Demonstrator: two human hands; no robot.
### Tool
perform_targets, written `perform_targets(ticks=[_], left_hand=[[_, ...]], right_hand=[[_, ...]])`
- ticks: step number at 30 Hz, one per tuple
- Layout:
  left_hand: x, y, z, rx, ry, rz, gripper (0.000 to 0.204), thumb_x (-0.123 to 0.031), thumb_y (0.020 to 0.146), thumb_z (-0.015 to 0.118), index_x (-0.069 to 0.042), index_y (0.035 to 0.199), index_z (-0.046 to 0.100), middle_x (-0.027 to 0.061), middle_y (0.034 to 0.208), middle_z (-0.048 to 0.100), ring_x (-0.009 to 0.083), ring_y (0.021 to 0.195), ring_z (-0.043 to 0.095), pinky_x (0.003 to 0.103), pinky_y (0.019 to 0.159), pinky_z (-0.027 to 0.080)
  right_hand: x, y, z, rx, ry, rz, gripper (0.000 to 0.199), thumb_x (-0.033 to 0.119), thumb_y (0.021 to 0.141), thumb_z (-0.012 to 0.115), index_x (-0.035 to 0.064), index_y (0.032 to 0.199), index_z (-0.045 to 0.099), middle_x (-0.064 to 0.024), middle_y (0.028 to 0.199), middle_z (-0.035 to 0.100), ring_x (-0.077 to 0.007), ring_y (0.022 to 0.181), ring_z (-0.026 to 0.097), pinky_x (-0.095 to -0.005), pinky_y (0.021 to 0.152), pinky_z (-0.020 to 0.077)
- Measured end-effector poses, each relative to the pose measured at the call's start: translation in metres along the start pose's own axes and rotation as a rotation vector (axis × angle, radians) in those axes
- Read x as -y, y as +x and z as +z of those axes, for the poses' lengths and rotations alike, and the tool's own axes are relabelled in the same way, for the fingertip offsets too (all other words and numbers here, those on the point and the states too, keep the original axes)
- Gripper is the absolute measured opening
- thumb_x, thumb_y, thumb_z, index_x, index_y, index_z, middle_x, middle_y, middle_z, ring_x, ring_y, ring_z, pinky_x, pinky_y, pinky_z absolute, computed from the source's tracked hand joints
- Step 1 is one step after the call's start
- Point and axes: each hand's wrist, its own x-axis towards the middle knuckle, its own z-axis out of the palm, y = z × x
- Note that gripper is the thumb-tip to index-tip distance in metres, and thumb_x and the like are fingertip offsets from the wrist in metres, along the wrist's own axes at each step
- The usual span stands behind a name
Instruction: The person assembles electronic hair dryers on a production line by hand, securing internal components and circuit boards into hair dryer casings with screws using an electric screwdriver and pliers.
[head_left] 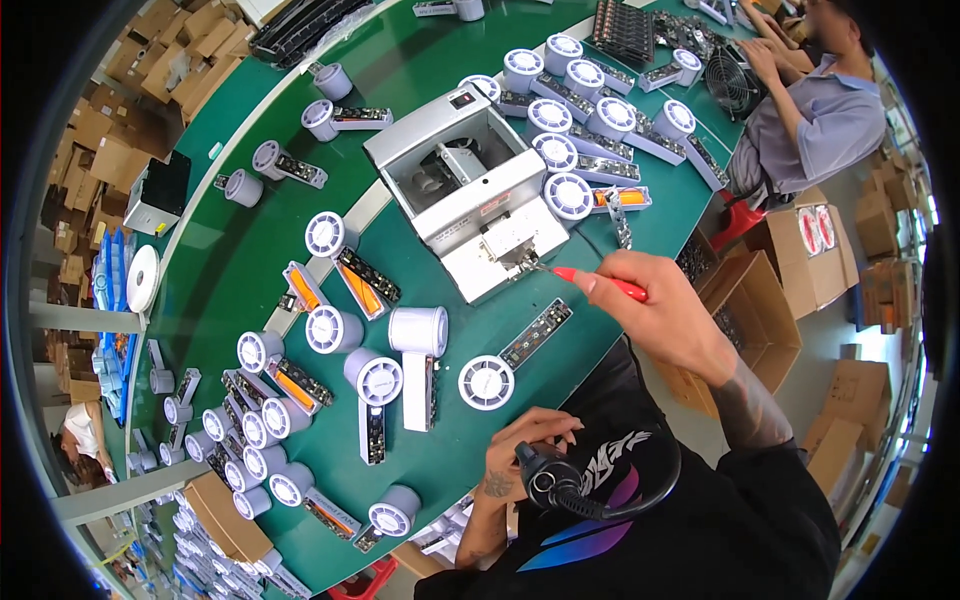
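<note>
My right hand (655, 305) is closed round a slim red-handled tool (629, 289). Its thin metal tip reaches the small mechanism at the front of a grey metal machine (468, 225) with an open hopper. Close to my body, my left hand (520, 450) has its fingers loosely bent, and I see nothing in them. A black cylindrical device with a cable (550, 478) partly covers its wrist side. Between my hands and the machine lies a white round-headed unit (487, 383), its handle opened to show a circuit board (535, 335).
Several similar white units (380, 380) stand on the green table (440, 480) to the left; more (568, 195) crowd the machine's right side. Another person (815, 120) works at the far right beside a black fan (733, 82). Open cardboard boxes (755, 310) stand right of the table.
</note>
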Motion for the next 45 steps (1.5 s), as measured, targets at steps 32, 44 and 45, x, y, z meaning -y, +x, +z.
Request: perform_targets(ticks=[32,44,45], left_hand=[[-0.002,0.002,-0.002,0.040,0.047,-0.026,0.054,0.012,0.071,0.074,0.003,0.123,0.066,0.0150,0.109,0.067,0.0185,0.090,0.067,0.026,0.076,0.055],[-0.007,0.005,0.000,0.067,0.067,-0.049,0.054,0.009,0.069,0.078,0.004,0.122,0.066,0.0149,0.108,0.068,0.0194,0.091,0.068,0.027,0.078,0.055],[-0.006,0.006,0.000,0.083,0.063,-0.039,0.054,0.009,0.069,0.078,0.004,0.122,0.066,0.0149,0.108,0.068,0.0194,0.091,0.068,0.027,0.078,0.055]], right_hand=[[-0.002,0.024,-0.004,0.179,0.395,0.123,0.048,0.037,0.098,0.059,0.0012,0.067,0.061,0.0000,0.061,0.052,-0.0075,0.052,0.041,-0.0280,0.047,0.0301],[0.046,0.060,-0.055,0.202,0.785,0.104,0.049,0.045,0.100,0.052,0.0016,0.080,0.061,-0.0073,0.079,0.064,-0.0074,0.044,0.039,-0.0242,0.044,0.0328],[0.051,0.063,-0.058,0.187,0.641,0.127,0.049,0.046,0.100,0.051,0.0014,0.084,0.063,-0.0078,0.080,0.065,-0.0092,0.048,0.047,-0.0245,0.046,0.0391]])
